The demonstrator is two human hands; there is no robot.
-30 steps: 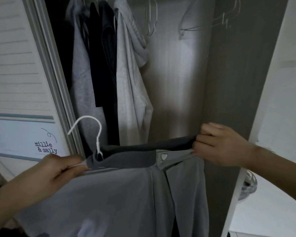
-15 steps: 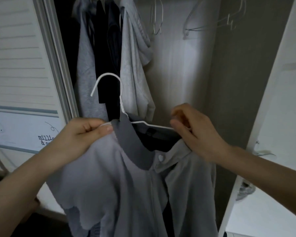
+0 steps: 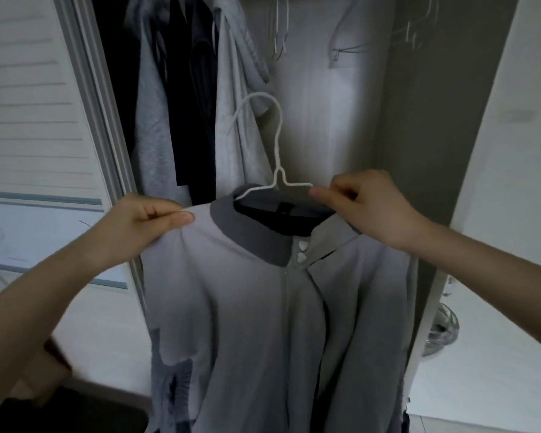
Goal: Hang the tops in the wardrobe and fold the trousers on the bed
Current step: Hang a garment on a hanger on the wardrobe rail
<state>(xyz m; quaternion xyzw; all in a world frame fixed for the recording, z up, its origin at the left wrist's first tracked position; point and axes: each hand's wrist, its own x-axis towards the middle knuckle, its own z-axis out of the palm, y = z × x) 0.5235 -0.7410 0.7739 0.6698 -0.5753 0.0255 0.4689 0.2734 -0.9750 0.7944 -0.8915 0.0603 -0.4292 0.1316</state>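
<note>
The left hand (image 3: 144, 225) and right hand (image 3: 372, 210) pinch the light grey collared top (image 3: 247, 307) on its white wire hanger (image 3: 275, 157). Next, I think, hook it on the wardrobe rail.

No legible text, label, brand, number or sign anywhere in view

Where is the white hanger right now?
Head view, centre: the white hanger sits inside the grey top's collar, between both hands, its hook free before the open wardrobe.
</note>
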